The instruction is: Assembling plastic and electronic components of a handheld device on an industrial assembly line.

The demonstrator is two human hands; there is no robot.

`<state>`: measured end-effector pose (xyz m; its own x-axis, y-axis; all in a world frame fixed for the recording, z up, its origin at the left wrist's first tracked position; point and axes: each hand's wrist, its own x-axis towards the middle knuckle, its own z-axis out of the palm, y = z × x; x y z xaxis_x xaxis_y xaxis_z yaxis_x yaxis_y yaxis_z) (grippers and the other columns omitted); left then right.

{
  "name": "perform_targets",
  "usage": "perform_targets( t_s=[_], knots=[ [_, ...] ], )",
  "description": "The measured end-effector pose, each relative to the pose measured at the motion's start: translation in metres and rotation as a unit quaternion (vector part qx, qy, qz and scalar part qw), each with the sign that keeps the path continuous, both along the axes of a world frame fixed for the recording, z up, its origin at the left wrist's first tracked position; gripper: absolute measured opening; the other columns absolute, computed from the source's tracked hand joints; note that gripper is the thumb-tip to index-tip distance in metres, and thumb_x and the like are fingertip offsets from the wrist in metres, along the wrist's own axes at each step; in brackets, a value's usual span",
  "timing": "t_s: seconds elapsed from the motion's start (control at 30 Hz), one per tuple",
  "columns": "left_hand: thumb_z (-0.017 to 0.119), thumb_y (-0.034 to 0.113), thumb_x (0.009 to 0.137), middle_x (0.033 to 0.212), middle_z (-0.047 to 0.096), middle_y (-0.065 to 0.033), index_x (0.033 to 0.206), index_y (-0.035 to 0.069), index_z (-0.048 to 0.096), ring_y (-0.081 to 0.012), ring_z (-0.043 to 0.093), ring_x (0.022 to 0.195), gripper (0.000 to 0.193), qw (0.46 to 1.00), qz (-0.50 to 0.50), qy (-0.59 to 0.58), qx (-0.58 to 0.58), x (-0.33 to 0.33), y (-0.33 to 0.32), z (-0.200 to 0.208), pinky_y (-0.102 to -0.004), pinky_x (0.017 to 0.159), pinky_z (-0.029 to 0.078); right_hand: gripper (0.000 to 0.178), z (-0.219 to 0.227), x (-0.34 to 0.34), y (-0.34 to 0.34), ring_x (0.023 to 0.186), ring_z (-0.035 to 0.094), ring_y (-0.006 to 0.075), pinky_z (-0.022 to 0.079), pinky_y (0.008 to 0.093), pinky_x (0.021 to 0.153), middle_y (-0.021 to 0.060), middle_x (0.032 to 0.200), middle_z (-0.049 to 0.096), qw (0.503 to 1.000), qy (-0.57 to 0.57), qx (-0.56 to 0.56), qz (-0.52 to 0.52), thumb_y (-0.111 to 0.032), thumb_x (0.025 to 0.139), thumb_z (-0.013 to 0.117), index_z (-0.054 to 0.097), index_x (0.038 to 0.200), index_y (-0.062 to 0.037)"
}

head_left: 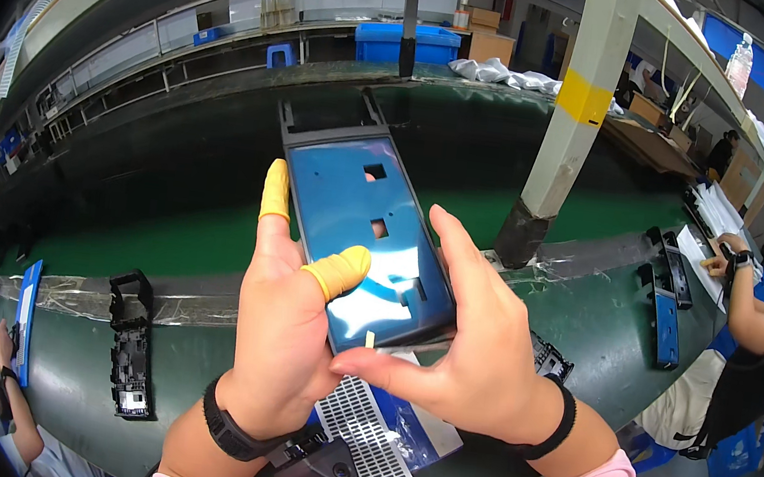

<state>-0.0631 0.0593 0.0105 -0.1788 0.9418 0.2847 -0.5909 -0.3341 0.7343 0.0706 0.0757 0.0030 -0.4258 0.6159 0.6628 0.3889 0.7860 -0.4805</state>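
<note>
A black plastic housing panel with a handle-like frame at its far end, its face covered in shiny blue film, is tilted up before me. The film has several small cutouts, and a pale tab stands out at its near edge. My left hand, with yellow finger cots on thumb and index finger, is closed around the panel's left side, thumb over the face. Against its right edge and near end rests my right hand, thumb by the near corner; its other fingers are partly hidden behind the panel.
Below my hands lie a white sheet with dark rectangles and blue plastic film. A black housing is on the bench at left; blue-faced housings are at right. A post rises beyond. Co-workers sit at both sides.
</note>
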Motion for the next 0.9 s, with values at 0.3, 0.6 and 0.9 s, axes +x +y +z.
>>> perform_targets(
  t_s=[0.3,0.6,0.9],
  knots=[
    [0.042,-0.007,0.071,0.105,0.049,-0.0159,0.120,0.003,0.030,-0.0270,0.055,0.092,0.051,0.999,-0.020,-0.019,-0.034,0.001,0.003,-0.007,-0.0376,0.079,0.048,0.081,0.011,0.005,0.007,0.089,0.055,0.0172,0.043,0.0255,0.080,0.0162,0.101,0.053,0.966,0.020,-0.214,0.144,-0.020,0.063,0.074,0.027,0.122,0.0103],
    [0.043,-0.004,0.074,0.099,0.052,-0.0151,0.111,0.000,0.038,-0.0246,0.057,0.085,0.037,0.994,-0.053,-0.057,-0.076,-0.003,0.000,-0.004,-0.0346,0.073,0.050,0.057,0.010,0.005,0.000,0.102,0.044,0.0110,0.041,0.0224,0.083,0.0066,0.107,0.046,0.841,0.241,-0.412,0.255,-0.004,0.075,0.059,0.029,0.123,0.0042],
    [0.044,-0.001,0.074,0.098,0.054,-0.0168,0.110,-0.001,0.042,-0.0261,0.058,0.085,0.036,0.993,-0.063,-0.059,-0.079,-0.007,0.001,-0.005,-0.0369,0.075,0.050,0.074,0.017,0.004,-0.008,0.107,0.044,0.0167,0.038,0.0265,0.088,0.0140,0.121,0.038,0.805,0.266,-0.458,0.269,0.000,0.071,0.063,0.016,0.128,0.0073]
  ],
)
